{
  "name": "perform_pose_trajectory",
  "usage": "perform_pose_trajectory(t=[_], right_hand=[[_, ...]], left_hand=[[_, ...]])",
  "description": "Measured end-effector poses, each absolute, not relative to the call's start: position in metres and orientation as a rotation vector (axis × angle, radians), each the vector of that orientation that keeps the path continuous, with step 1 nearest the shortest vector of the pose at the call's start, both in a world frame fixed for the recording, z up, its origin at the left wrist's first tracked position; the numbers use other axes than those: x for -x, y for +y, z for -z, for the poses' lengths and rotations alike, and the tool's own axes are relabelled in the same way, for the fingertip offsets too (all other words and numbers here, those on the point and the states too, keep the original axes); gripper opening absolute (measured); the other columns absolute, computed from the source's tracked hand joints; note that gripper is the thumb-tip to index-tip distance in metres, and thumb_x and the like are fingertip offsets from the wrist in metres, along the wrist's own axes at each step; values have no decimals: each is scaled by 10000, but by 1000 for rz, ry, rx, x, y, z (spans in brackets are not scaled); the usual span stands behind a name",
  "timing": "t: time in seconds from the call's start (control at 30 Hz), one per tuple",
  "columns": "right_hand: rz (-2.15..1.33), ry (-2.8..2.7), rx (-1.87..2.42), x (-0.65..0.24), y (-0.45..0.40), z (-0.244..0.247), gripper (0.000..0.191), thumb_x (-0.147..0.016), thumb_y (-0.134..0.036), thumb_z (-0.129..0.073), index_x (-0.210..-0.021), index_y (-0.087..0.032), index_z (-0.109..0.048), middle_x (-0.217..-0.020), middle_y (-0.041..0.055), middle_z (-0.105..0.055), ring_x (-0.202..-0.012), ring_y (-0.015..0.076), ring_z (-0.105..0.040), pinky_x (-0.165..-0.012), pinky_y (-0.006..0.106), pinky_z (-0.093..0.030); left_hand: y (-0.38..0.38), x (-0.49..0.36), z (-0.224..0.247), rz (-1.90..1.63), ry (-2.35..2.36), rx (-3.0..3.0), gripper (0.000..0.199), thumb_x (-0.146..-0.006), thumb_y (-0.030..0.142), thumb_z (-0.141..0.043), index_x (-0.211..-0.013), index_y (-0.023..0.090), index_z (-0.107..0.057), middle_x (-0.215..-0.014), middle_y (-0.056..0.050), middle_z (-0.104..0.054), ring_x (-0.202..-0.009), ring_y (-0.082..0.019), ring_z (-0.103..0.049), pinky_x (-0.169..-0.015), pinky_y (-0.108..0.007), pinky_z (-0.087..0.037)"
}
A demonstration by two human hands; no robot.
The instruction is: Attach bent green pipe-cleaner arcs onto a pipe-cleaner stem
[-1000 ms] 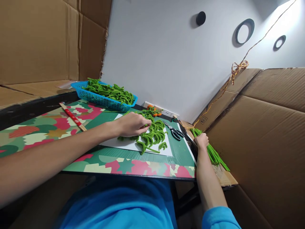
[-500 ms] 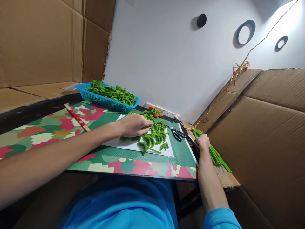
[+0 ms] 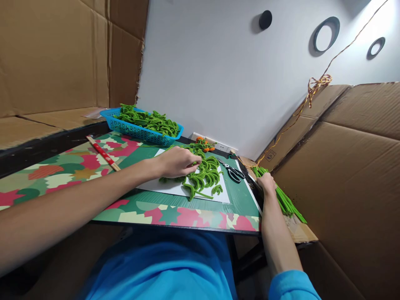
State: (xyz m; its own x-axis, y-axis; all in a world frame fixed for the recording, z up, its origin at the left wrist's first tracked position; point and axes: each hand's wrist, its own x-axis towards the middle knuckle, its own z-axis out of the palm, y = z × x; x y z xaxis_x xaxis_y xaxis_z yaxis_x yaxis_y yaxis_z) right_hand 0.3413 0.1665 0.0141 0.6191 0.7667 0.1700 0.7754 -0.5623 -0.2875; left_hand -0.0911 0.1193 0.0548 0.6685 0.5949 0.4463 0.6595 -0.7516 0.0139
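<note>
My left hand is over the white paper, its fingers curled and closed; whatever they grip is hidden from me. Under and beside it lie several bent, fuzzy green pipe-cleaner pieces, fanned into curved clusters. At the right edge of the table, my right hand is closed around a bundle of long straight green pipe cleaners, which rests on cardboard. Scissors with black-and-white handles lie between my hands, blades pointing to the back left.
A blue plastic basket heaped with twisted green pieces stands at the back left. Chopsticks in a red wrapper lie on the patterned table mat. Small orange flowers sit near a power strip. Cardboard walls flank both sides.
The view has shifted slightly. Both hands keep nearly the same places and the same closed shapes; the objects have not visibly moved.
</note>
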Motion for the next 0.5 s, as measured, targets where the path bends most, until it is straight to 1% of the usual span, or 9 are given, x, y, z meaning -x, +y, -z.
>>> perform_pose_trajectory(t=[0.17, 0.33, 0.4, 0.5], right_hand=[[63, -1239, 2512, -339, 165, -16, 376, -831, -396, -797, -1131, -171, -758, -1095, 246, -757, -1081, 344, -741, -872, 404, -561], [60, -1210, 2526, -335, 163, -18, 370, -799, -317, -823, -1122, -152, -757, -1067, 217, -768, -1064, 319, -753, -885, 388, -562], [86, -1185, 2515, -333, 160, -20, 349, -831, -283, -784, -1148, -140, -753, -1110, 231, -760, -1086, 325, -748, -894, 395, -562], [156, -1149, 2480, -329, 156, -23, 314, -918, -239, -666, -1193, -113, -748, -1188, 264, -737, -1164, 352, -719, -944, 431, -544]], left_hand=[[119, 91, -55, 625, -1034, 2721, 210, -972, 324, -548, -949, 242, -740, -716, -31, -715, -643, -195, -649, -613, -273, -336], [120, 92, -56, 600, -1020, 2717, 222, -982, 321, -536, -964, 230, -737, -719, -31, -706, -640, -190, -641, -618, -272, -332], [120, 92, -55, 592, -1010, 2717, 218, -982, 315, -535, -967, 229, -734, -717, -30, -701, -646, -192, -642, -615, -275, -322], [121, 93, -54, 596, -996, 2721, 206, -978, 305, -542, -955, 230, -733, -704, -27, -691, -646, -192, -641, -615, -276, -314]])
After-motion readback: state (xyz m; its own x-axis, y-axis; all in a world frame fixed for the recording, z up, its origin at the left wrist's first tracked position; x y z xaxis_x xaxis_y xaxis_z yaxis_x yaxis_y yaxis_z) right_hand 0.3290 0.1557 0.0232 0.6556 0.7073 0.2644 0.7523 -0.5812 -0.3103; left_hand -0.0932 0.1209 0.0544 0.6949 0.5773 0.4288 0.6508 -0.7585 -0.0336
